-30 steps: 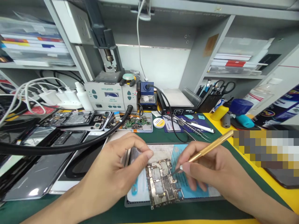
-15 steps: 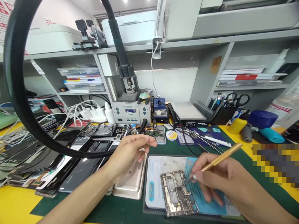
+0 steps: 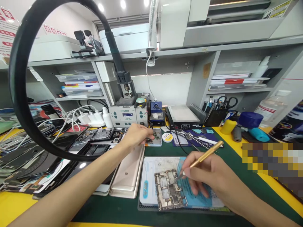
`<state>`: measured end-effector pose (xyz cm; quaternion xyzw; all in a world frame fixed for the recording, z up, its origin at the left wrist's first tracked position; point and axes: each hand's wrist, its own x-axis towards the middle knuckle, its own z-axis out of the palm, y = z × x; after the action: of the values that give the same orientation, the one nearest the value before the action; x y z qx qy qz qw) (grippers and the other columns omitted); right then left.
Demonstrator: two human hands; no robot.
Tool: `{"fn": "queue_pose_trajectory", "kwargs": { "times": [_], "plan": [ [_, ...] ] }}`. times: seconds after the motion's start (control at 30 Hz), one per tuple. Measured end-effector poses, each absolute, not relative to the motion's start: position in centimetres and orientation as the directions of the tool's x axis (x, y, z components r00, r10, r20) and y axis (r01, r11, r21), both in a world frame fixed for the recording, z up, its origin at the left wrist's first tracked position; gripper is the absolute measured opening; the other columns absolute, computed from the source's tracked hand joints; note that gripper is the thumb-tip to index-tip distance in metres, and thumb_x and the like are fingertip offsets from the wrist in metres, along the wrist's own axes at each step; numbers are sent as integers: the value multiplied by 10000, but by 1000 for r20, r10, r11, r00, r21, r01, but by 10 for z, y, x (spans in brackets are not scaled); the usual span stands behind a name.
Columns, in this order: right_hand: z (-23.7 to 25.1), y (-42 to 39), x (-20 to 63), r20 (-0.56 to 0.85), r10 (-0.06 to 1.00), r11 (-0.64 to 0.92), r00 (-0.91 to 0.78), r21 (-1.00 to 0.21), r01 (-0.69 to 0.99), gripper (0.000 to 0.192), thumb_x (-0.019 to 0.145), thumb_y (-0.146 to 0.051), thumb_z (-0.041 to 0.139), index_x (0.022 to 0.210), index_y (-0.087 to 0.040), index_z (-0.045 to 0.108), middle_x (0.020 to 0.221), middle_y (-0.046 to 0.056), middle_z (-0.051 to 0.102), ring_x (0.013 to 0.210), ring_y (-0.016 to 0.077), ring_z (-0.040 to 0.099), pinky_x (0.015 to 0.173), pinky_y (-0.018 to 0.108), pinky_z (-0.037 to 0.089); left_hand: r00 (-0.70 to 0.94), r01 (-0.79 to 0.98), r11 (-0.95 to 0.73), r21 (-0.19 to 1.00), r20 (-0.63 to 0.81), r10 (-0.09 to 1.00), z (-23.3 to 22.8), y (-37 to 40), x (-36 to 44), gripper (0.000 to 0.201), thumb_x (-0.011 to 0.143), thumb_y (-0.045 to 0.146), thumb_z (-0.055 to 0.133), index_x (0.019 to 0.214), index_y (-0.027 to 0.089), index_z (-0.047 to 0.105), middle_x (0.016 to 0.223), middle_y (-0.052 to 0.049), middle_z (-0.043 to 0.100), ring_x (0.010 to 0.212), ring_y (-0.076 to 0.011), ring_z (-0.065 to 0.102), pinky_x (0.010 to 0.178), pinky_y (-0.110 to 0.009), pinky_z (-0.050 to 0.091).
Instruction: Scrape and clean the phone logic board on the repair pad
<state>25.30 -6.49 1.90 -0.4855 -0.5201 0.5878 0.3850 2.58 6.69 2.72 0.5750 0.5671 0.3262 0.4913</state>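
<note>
A bare phone circuit board (image 3: 168, 189) lies on a pale blue work mat (image 3: 148, 186) near the desk's front. My right hand (image 3: 208, 175) is closed on a gold-handled tool (image 3: 204, 156), its tip touching the board's upper right edge. My left hand (image 3: 136, 136) is stretched forward, fingers curled over the small tray of loose parts (image 3: 155, 137) in front of the hot-air station (image 3: 127, 114). Whether those fingers hold anything I cannot tell. A gold phone back (image 3: 127, 175) lies beneath my left forearm.
Opened phones and screens (image 3: 94, 138) cover the left of the desk. A thick black hose (image 3: 21, 63) loops overhead at left. A hot plate (image 3: 182, 115), solder tin (image 3: 167, 137), tweezers (image 3: 196, 137), a tool holder with scissors (image 3: 216, 110) and bottles (image 3: 272, 105) stand behind.
My left hand left the circuit board and reached forward to the parts tray. The view lifted and pulled back. My right hand kept the gold tool on the board.
</note>
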Motion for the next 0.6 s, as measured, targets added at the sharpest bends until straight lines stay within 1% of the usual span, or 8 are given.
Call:
{"fn": "queue_pose_trajectory", "kwargs": {
  "times": [0.1,0.17,0.27,0.37,0.47,0.53,0.57,0.6],
  "plan": [
    [17,-64,253,-163,955,-156,-249,-987,48,188,820,-324,798,771,-184,682,466,-39,620,412,97,489,409,192,356,142,458,133,879,-220,965,28,74,32,376,1019,391,698,1324,175,649,1343,-107,672,1126,-245,698,940,-454,619],
    [15,-64,253,-157,954,-151,-256,-988,42,185,821,-327,789,776,-187,676,461,-42,618,405,96,489,402,191,355,146,520,110,847,-214,966,28,77,34,377,1021,394,697,1324,175,648,1341,-107,672,1127,-246,698,943,-456,618],
    [15,-64,253,-146,954,-142,-261,-989,36,191,812,-324,794,769,-188,666,468,-52,603,417,100,518,401,187,364,163,592,46,804,-175,971,28,79,34,368,1026,399,689,1318,178,650,1332,-103,675,1124,-245,698,947,-458,617],
    [16,-63,253,-138,955,-134,-263,-990,33,185,810,-320,795,777,-188,669,485,-50,609,430,107,531,404,191,372,213,639,-53,767,-110,971,33,74,29,357,1032,413,678,1300,177,655,1301,-94,686,1097,-237,705,931,-448,620],
    [17,-63,254,-139,958,-136,-252,-990,27,170,812,-312,788,791,-191,670,475,-44,621,414,103,501,401,197,374,332,653,-195,732,-45,942,40,50,14,339,1039,450,662,1219,163,678,1181,-73,718,1002,-209,718,884,-416,622],
    [16,-64,254,-140,962,-138,-234,-990,26,168,819,-314,780,794,-191,669,471,-44,624,403,98,480,395,197,369,450,639,-306,706,-21,893,44,23,1,359,1037,507,643,1109,160,705,1064,-51,735,950,-200,716,891,-417,604],
    [15,-65,254,-140,964,-137,-224,-990,27,173,827,-324,775,799,-192,667,472,-45,623,403,97,478,392,195,366,509,626,-363,690,-10,861,45,8,-5,389,1003,548,662,1094,174,721,1053,-52,739,968,-215,715,919,-434,589],
    [14,-66,254,-140,966,-137,-217,-990,30,181,836,-335,772,804,-193,664,472,-47,621,404,96,478,390,193,362,556,618,-411,670,-3,831,45,-7,-10,423,920,574,734,1140,213,732,1138,-59,737,1049,-251,711,968,-444,572]
  ]
}}
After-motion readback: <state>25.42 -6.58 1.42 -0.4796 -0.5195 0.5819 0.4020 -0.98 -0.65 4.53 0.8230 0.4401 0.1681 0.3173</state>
